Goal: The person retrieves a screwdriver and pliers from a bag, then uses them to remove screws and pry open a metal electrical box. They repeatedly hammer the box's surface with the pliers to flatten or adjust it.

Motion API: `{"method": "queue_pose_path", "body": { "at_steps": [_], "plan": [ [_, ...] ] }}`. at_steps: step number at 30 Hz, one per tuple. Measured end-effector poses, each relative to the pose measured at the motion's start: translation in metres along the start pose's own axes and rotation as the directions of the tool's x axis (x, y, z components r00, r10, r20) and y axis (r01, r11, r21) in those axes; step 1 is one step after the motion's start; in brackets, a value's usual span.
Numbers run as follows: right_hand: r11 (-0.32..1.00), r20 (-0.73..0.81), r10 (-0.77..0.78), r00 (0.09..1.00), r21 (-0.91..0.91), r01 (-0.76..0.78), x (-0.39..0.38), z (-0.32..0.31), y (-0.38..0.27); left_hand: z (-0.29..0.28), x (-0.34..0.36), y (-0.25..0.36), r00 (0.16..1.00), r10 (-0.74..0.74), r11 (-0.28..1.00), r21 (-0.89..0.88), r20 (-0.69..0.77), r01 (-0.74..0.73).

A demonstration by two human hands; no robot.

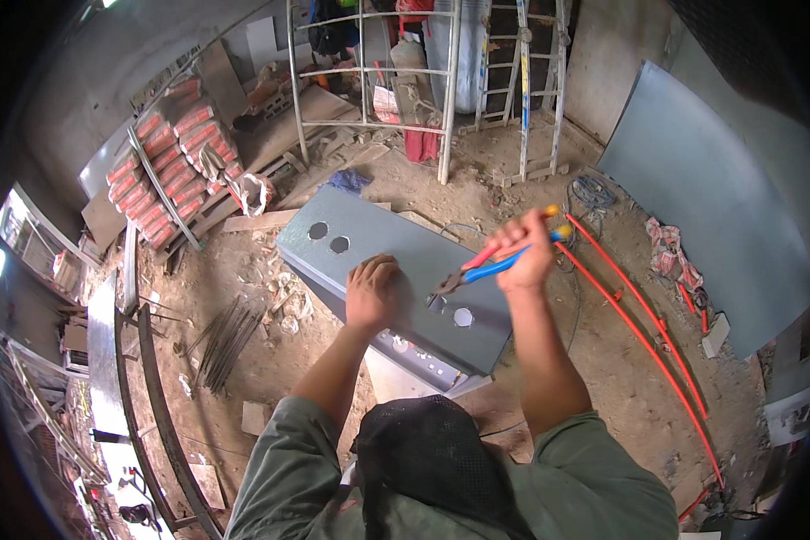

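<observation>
A long grey sheet-metal box (396,243) lies in front of me, with two round holes cut near its far left end and two near its right end. My right hand (524,254) is closed round pliers (490,268) that have one red and one blue handle with yellow ends. Their jaws are at the edge of one of the right-hand holes (436,303); whether they grip the metal is too small to tell. My left hand (372,290) rests on the top of the box, fingers laid over the surface and holding nothing. Small bits (414,349) lie along the box's near lip.
Stacked red-and-white bags (175,162) stand at the far left. A metal scaffold frame (373,72) and a ladder (524,90) stand at the back. Orange tubes (639,351) lie on the dirt floor at the right, near a large grey sheet (702,198). Thin rods (229,342) lie left.
</observation>
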State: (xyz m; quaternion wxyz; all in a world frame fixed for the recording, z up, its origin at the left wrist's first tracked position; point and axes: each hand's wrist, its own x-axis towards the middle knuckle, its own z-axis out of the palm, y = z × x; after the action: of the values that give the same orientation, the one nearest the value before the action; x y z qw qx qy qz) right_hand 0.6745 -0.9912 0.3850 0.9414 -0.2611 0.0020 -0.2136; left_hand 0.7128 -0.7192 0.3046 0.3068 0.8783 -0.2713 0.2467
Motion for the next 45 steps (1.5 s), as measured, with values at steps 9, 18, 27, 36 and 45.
{"method": "queue_pose_path", "body": {
  "at_steps": [9,18,27,36,45],
  "plan": [
    [0.997,0.061,-0.035,0.998,0.067,0.031,0.005,-0.009,-0.02,0.003,-0.004,-0.009,1.0,-0.007,0.999,0.043,0.029,0.006],
    [0.994,0.09,0.082,0.993,0.062,-0.088,0.002,0.002,0.002,-0.003,0.002,0.004,0.999,-0.026,0.997,0.073,0.048,0.023],
    [0.989,0.104,0.15,0.983,-0.004,-0.15,0.001,0.002,0.014,0.003,0.002,0.003,0.998,-0.048,0.998,0.052,0.047,0.046],
    [0.968,0.144,0.248,0.958,-0.085,-0.237,-0.001,-0.017,0.049,0.0,0.001,0.004,0.997,-0.058,0.996,0.068,0.056,0.054],
    [0.968,0.398,0.046,0.916,-0.246,0.058,-0.026,0.009,0.038,-0.002,0.002,0.007,0.997,-0.056,0.998,0.046,0.05,0.053]
  ]
}}
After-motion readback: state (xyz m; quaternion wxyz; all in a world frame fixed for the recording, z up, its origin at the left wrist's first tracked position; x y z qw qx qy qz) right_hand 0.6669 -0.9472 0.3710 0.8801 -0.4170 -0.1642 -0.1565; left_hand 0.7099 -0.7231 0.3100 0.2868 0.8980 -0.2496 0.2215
